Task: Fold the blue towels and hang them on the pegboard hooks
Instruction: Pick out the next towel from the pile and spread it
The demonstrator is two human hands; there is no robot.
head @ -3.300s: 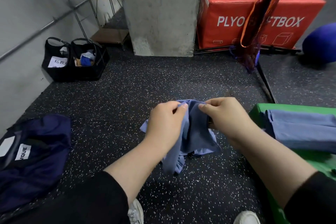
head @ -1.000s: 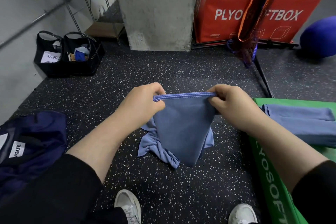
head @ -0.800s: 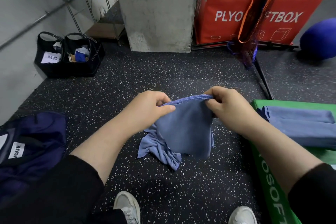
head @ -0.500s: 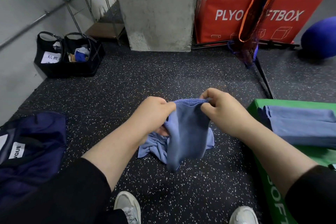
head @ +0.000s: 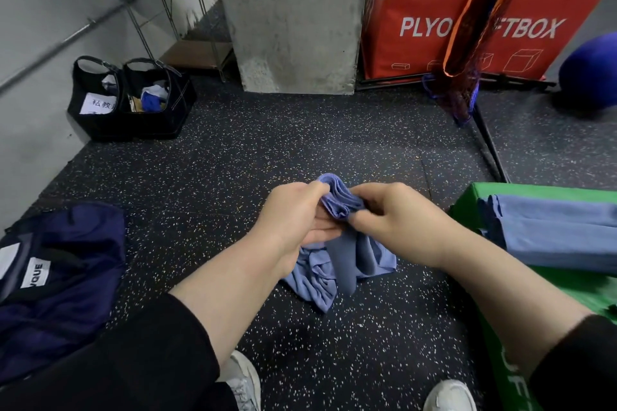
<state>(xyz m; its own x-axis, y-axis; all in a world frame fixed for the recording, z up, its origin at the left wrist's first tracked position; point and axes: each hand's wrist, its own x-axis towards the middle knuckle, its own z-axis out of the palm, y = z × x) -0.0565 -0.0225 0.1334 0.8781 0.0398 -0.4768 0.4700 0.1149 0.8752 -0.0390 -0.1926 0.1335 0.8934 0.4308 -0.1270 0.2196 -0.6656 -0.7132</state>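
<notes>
The job looks partly done, by my reading: two folded towels (head: 551,230) already lie stacked on the green box (head: 521,192) at the right, while none is hung and no pegboard or hooks show in this view. One blue towel (head: 344,243) is in work, held over the speckled floor (head: 233,160) in front of the person's shoes. The left hand (head: 300,217) and right hand (head: 394,213) are close together, both pinching its bunched top edge, gathered into several layers. Below them it hangs limp and wrinkled, its lower end crumpled on the floor; thin, soft cloth, not yet squared into a fold.
</notes>
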